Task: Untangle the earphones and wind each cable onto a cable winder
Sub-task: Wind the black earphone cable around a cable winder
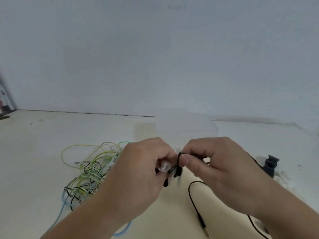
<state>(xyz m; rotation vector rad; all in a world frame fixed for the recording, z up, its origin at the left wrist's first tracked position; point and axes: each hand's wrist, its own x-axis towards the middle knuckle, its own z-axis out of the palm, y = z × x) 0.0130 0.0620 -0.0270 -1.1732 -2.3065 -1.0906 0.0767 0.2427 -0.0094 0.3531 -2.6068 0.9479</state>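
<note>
My left hand grips a small whitish cable winder with black cable on it, fingers curled round it. My right hand pinches the black earphone cable between thumb and forefinger right beside the winder. The black cable runs down under my right hand, loops over the table and ends in a jack plug near the front edge. A tangle of yellow-green, light blue and black-and-white earphone cables lies on the table left of my left hand.
A dark cable winder lies on the cream table to the right of my right hand, with whitish pieces beside it. A pale wall rises behind the table. Some object stands at the far left edge.
</note>
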